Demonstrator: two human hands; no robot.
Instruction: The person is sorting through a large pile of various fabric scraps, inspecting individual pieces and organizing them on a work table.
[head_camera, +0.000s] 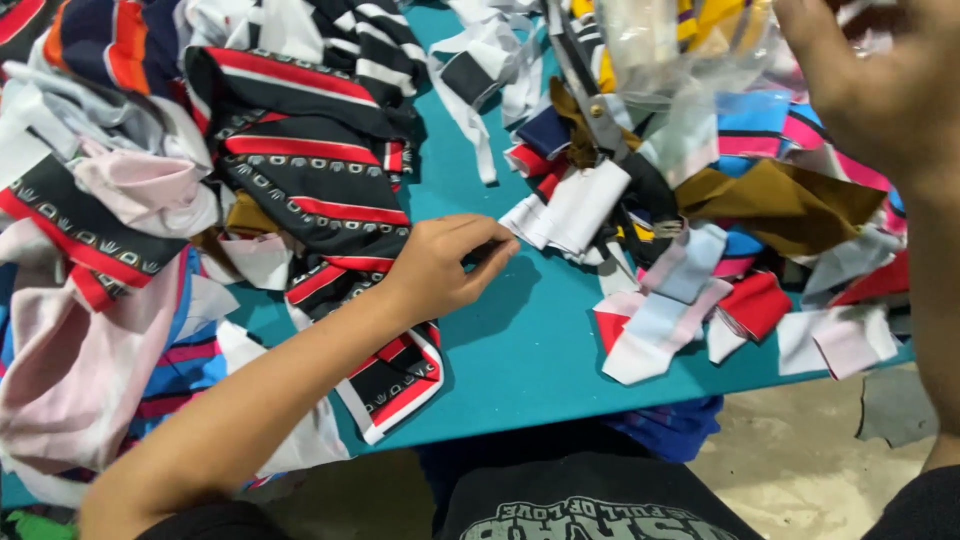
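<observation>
Fabric scraps crowd the teal surface (530, 350) in the head view. The left hand (440, 265) rests at the edge of the black-and-red patterned cloth (320, 190), fingers (490, 245) pinched narrow on something dark (too small to tell). The right hand (870, 90) hovers above the striped offcuts (690, 290) near the scissors (590, 100); its grip I cannot tell.
</observation>
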